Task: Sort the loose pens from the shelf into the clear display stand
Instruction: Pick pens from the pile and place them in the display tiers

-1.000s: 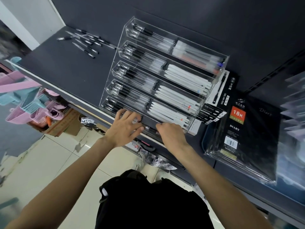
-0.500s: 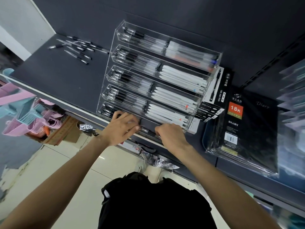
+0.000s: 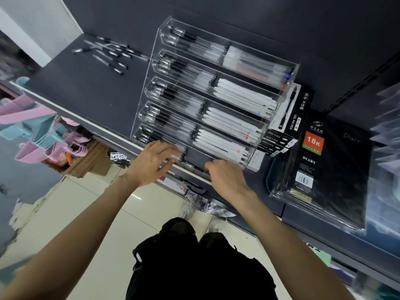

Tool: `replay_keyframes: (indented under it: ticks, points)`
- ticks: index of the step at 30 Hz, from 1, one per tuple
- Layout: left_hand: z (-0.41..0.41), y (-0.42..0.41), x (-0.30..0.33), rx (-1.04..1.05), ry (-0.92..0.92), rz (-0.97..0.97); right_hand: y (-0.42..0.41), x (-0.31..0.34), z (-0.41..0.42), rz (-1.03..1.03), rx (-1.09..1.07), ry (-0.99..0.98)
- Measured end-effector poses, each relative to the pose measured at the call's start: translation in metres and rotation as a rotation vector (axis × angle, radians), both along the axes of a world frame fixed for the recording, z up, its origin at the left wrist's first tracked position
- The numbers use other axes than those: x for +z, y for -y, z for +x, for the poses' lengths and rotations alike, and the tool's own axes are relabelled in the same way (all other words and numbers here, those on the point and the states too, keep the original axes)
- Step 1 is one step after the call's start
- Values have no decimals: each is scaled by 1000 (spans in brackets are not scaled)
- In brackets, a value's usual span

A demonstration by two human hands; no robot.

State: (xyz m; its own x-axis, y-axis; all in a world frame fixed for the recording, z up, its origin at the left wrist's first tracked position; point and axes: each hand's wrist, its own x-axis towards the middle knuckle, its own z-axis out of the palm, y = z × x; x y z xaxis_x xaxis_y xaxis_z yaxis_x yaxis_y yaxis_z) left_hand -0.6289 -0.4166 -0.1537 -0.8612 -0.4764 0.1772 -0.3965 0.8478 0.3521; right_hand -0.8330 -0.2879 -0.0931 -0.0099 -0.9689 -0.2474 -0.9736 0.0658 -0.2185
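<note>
Both hands at the lowest tier of the clear stand [image 3: 255,94]

Left hand [image 3: 151,163] lies flat with straight fingers on pens [image 3: 181,153] there; right hand [image 3: 227,176] curls beside it, hold unclear; loose pens [image 3: 108,54] lie far beyond the left hand

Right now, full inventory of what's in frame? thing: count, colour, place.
clear display stand: one, transparent, five tiers visible, on the shelf, centre
pens in stand: many, black-and-clear left, white right, every visible tier
loose pens: a scattered handful, black and clear, shelf left of the stand
shelf: one, dark grey
pen boxes: a few, black and white, right of the stand
diary pack: one, black, plastic-wrapped, far right
plastic hangers: a bunch, pink and blue, below left
left hand: at the stand's front, fingers blurred, grip unclear
right hand: fingers curled at the stand's front edge
</note>
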Motion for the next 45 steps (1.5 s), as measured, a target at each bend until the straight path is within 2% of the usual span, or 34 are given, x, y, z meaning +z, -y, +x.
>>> replay_keyframes:
  ticks: [4, 7, 11, 14, 16, 18, 20, 22, 27, 31, 38, 45]
  points:
    - [16, -13, 22, 140, -137, -17, -3, 7, 4, -101, -15, 75]
    - [37, -23, 42, 341, -243, -51, 0, 14, 14, -232, -29, 253]
    - [76, -19, 70, 720, -568, 58, 22, 32, 47, -412, -16, 458]
    - [110, 19, 83, 832, -840, 106, 60, 42, 80, -425, 6, 467]
    - [136, 59, 85, 855, -886, 122, 96, 41, 106, -425, 27, 443]
    - [160, 105, 79, 863, -776, 164, 140, 37, 131, -441, 42, 410]
    - [179, 157, 69, 855, -570, 203, 187, 31, 155, -431, 36, 389]
    - [193, 208, 57, 779, -382, 210, 233, 24, 171, -374, -4, 361]
    - [199, 314, 32, 595, -101, 189, 333, -3, 173, -273, -138, 202]
    - [184, 371, 19, 541, 2, 159, 395, -19, 169, -158, -177, 52]
    - [144, 442, 3, 388, 134, 78, 451, -40, 176, -39, -240, -54]
    - [110, 464, 2, 229, 271, 175, 472, -47, 171, -100, -257, 25]
